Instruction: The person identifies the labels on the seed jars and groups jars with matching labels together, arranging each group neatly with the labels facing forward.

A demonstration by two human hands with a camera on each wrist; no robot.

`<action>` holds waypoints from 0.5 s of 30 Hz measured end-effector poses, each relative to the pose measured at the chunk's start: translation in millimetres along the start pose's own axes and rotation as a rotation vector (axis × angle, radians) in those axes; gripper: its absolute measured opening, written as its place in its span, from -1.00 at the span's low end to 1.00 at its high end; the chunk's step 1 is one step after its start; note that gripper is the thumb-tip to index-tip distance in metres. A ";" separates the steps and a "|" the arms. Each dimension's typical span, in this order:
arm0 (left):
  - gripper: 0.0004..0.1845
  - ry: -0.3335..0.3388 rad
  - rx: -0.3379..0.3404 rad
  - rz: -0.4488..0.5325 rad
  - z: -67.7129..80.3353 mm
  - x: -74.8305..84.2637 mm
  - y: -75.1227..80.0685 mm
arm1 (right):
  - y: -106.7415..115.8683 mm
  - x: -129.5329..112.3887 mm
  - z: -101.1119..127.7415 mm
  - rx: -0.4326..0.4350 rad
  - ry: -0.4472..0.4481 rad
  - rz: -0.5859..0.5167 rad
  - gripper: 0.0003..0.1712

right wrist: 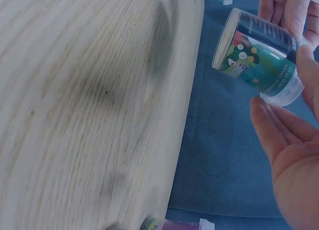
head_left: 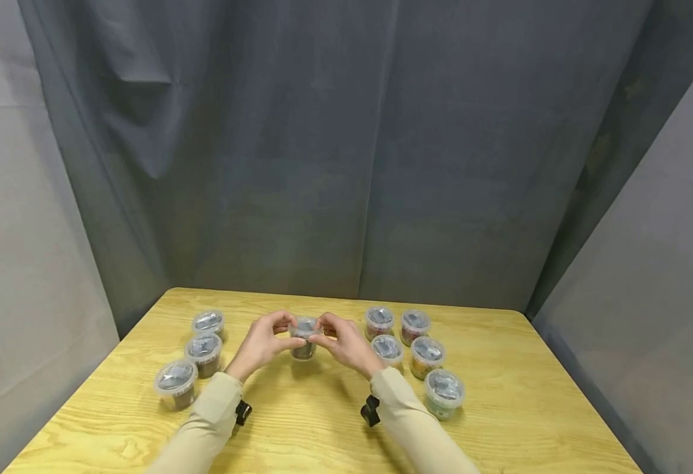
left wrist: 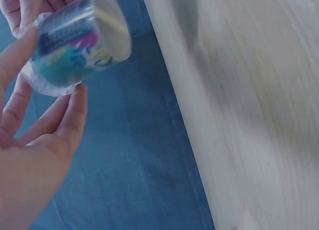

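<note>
Between both hands, above the middle of the table, is a small clear plastic tub [head_left: 304, 350] with a lid. My left hand [head_left: 268, 341] pinches its lid end from the left with thumb and fingertips. From the other side my right hand [head_left: 346, 340] grips the same rim, thumb at the front and fingers behind. The wrist views show a colourful printed label round the tub [left wrist: 75, 50], with teal, pink and yellow patches and a dark band. Its pale base [right wrist: 227, 38] faces the table, with a gap and shadows below.
Three similar lidded tubs stand in a line at the left, the nearest tub [head_left: 176, 385] by the left sleeve. Several more, including a green tub [head_left: 444, 394] and an orange tub [head_left: 426, 357], stand to the right. A grey curtain [head_left: 323, 164] hangs behind the wooden table [head_left: 530, 395].
</note>
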State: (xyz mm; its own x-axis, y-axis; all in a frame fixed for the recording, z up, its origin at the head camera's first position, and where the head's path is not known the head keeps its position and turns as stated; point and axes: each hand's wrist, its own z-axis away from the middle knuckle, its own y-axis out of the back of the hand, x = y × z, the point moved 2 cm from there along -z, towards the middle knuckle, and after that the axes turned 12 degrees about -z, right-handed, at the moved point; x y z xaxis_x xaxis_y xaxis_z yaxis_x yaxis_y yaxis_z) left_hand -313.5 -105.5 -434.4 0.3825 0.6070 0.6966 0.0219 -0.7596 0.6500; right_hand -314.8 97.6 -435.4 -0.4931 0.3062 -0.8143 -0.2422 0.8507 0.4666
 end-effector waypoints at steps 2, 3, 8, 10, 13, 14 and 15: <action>-0.69 -0.009 0.012 0.023 -0.2 1.2 -5.3 | 2.2 0.8 3.6 0.023 -0.020 -0.014 -0.79; -0.66 -0.015 0.018 0.034 -0.5 1.7 -7.8 | 3.4 0.5 5.4 0.037 -0.029 -0.022 -0.79; -0.42 -0.055 0.031 0.082 -1.1 5.0 -19.1 | 9.9 -0.3 10.1 0.122 -0.091 -0.077 -0.81; -0.34 -0.062 0.032 0.092 -0.9 6.3 -22.6 | 12.1 -0.9 11.4 0.151 -0.108 -0.101 -0.81; -0.29 -0.059 0.049 0.102 -0.8 8.5 -26.5 | 14.8 -0.9 13.0 0.191 -0.135 -0.138 -0.80; -0.28 -0.052 0.054 0.106 -0.9 9.2 -27.7 | 15.7 -1.1 13.4 0.203 -0.139 -0.152 -0.80; -0.27 -0.052 0.063 0.106 -1.1 10.3 -28.8 | 16.7 -1.1 14.1 0.217 -0.148 -0.164 -0.79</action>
State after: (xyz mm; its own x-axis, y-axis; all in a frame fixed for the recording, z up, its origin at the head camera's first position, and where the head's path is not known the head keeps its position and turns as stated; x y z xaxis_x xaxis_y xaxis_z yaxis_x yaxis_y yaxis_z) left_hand -311.1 -77.1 -445.6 0.4334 0.5110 0.7423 0.0364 -0.8329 0.5522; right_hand -306.4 117.5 -431.5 -0.3317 0.2030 -0.9213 -0.1167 0.9602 0.2536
